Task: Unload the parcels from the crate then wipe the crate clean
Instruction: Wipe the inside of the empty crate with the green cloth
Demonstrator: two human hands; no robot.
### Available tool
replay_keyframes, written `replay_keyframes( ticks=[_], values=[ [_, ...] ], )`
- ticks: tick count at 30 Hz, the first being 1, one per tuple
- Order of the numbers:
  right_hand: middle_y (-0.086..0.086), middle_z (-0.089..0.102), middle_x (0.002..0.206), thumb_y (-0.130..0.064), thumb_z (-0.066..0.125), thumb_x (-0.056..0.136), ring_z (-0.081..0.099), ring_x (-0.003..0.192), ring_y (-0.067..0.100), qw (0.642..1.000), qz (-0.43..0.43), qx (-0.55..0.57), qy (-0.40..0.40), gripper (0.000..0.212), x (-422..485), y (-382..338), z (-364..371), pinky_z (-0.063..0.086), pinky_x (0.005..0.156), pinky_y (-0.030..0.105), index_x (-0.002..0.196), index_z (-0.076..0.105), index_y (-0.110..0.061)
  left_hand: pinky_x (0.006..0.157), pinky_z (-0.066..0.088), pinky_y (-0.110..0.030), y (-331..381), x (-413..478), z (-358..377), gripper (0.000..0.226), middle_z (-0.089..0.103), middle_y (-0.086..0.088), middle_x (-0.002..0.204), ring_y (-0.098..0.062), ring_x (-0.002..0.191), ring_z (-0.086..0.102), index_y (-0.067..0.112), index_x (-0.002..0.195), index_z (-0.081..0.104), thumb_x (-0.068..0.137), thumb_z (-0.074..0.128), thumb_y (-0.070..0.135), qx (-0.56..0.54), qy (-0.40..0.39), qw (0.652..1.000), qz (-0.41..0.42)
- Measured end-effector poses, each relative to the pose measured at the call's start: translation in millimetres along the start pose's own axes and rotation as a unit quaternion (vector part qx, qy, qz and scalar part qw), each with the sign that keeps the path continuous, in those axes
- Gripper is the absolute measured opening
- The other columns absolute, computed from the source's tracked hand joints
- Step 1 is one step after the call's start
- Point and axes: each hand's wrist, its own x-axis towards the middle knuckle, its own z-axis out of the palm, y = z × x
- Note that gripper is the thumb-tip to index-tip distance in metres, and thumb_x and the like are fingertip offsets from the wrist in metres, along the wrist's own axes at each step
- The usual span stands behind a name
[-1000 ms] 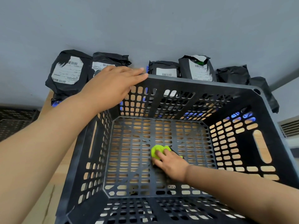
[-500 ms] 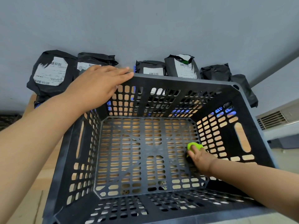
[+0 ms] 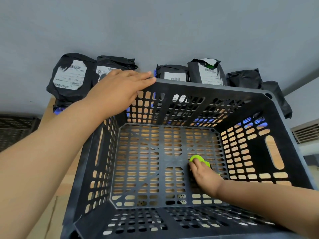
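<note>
The crate [image 3: 215,87] stands on the wooden table [image 3: 72,180] with nothing left inside it but the wiping. The parcels [image 3: 70,78], in black bags with white labels, are lined up on the far side of the table, leaning against the grey wall [image 3: 155,31]. That likely keeps them out of the way of the cleaning and lets the labels be read.

The left hand [image 3: 119,90] lies flat on the far left corner of the rim with its fingers straight and together. It grips nothing; it looks to be there to pin the light crate down so that it does not slide while the inside is rubbed.

The right hand [image 3: 203,175] reaches down to the crate floor, right of centre, with its fingers curled over a green cloth [image 3: 196,158] that it presses against the slotted plastic. Whether this is a cloth or a sponge cannot be told.

Pale wood shows through the holes of the crate's floor and walls. At the left edge of the scene part of another dark crate [image 3: 15,128] shows, lower than the table, and at the right a slatted vent [image 3: 305,133] is set low in the wall.
</note>
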Motion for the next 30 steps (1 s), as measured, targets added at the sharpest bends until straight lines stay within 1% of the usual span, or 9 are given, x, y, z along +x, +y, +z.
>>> replay_keyframes(
  ticks=[4,7,13,16,21,23,27,30],
  values=[
    [0.013,0.030,0.138,-0.006,0.038,0.095,0.037,0.121,0.032,0.999,-0.023,0.019,0.032,0.050,16.3,-21.9,-4.5,0.032,0.103,0.038,0.143,0.025,-0.007,0.110,0.023,-0.045,-0.2,0.1,-0.8,0.058,0.023,0.012,0.154,-0.020,0.138,0.030,0.034,0.146,0.025,0.096,0.045,0.012,-0.007,0.002,1.000,0.000],
    [0.013,0.032,0.137,-0.009,0.035,0.098,0.037,0.122,0.032,0.995,-0.087,0.032,0.038,0.045,25.3,-38.7,-5.6,0.032,0.105,0.039,0.142,0.028,-0.004,0.110,0.024,-0.044,0.1,-0.5,-0.6,0.058,0.023,0.012,0.154,-0.020,0.137,0.030,0.034,0.146,0.025,0.096,0.044,0.012,-0.006,0.006,1.000,0.000],
    [0.021,0.038,0.130,-0.001,0.039,0.094,0.039,0.117,0.038,0.978,-0.187,0.047,0.081,0.046,58.2,-98.9,-4.0,0.035,0.102,0.047,0.140,0.031,0.003,0.110,0.024,-0.044,-0.1,0.3,0.3,0.058,0.022,0.012,0.154,-0.020,0.138,0.029,0.035,0.147,0.024,0.096,0.043,0.012,0.004,0.000,1.000,0.000],
    [0.021,0.038,0.129,0.003,0.041,0.092,0.039,0.117,0.039,0.969,-0.220,0.068,0.092,0.047,75.4,-130.3,-10.0,0.035,0.102,0.048,0.138,0.033,0.004,0.110,0.024,-0.044,0.3,0.1,0.5,0.058,0.022,0.012,0.154,-0.020,0.138,0.029,0.034,0.147,0.024,0.096,0.043,0.012,0.005,0.000,1.000,0.000],
    [0.023,0.040,0.125,0.007,0.045,0.090,0.040,0.115,0.038,0.956,-0.271,0.070,0.091,0.038,91.2,-180.3,-22.9,0.037,0.101,0.049,0.127,0.039,0.007,0.110,0.024,-0.043,1.0,-0.9,-0.6,0.059,0.022,0.012,0.155,-0.019,0.138,0.029,0.034,0.147,0.024,0.096,0.043,0.011,0.009,-0.001,1.000,0.000],
    [0.023,0.040,0.124,0.009,0.049,0.087,0.042,0.112,0.038,0.954,-0.281,0.067,0.080,0.038,91.8,-185.7,-27.2,0.040,0.098,0.049,0.124,0.042,0.005,0.109,0.024,-0.043,0.7,-0.5,-0.6,0.059,0.022,0.011,0.155,-0.020,0.138,0.029,0.033,0.147,0.024,0.096,0.043,0.010,0.009,-0.001,1.000,0.002],
    [0.017,0.039,0.130,0.005,0.058,0.083,0.045,0.111,0.035,0.950,-0.307,0.022,0.059,0.051,87.3,-162.4,-27.6,0.049,0.087,0.048,0.130,0.041,-0.007,0.108,0.025,-0.043,0.4,0.3,0.4,0.059,0.023,0.011,0.155,-0.020,0.137,0.031,0.033,0.147,0.024,0.096,0.042,0.011,0.015,-0.001,1.000,0.003],
    [0.017,0.040,0.129,0.003,0.060,0.084,0.047,0.109,0.035,0.953,-0.299,-0.018,0.050,0.053,79.4,-138.7,-26.8,0.049,0.087,0.047,0.132,0.041,-0.011,0.108,0.025,-0.043,1.6,-0.2,-0.3,0.059,0.023,0.010,0.155,-0.020,0.137,0.031,0.033,0.148,0.024,0.096,0.042,0.011,0.016,0.000,1.000,0.004]
  ],
)
